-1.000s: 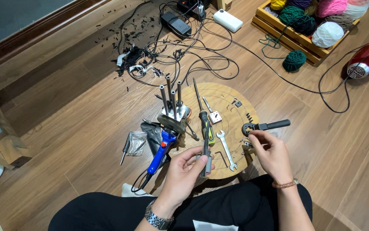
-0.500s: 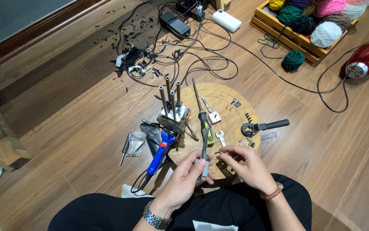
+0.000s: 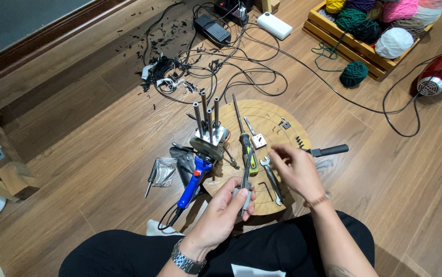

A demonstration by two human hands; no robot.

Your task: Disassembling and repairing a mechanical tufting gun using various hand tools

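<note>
Left hand (image 3: 226, 205) is closed around a slim dark-bladed hand tool with a grey grip (image 3: 245, 189), held upright over the near edge of the round wooden board (image 3: 287, 114). Right hand (image 3: 295, 168) hovers above the small silver open-ended spanner (image 3: 271, 173), fingers loosely curled, holding nothing visible. Judged step: selecting a part or tool. A pick-up here calls for a fine pinch.

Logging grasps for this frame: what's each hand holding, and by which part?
Left hand grips a slim grey tool by its lower handle end. Right hand hovers over the round wooden board; whether it pinches anything cannot be told.
</note>
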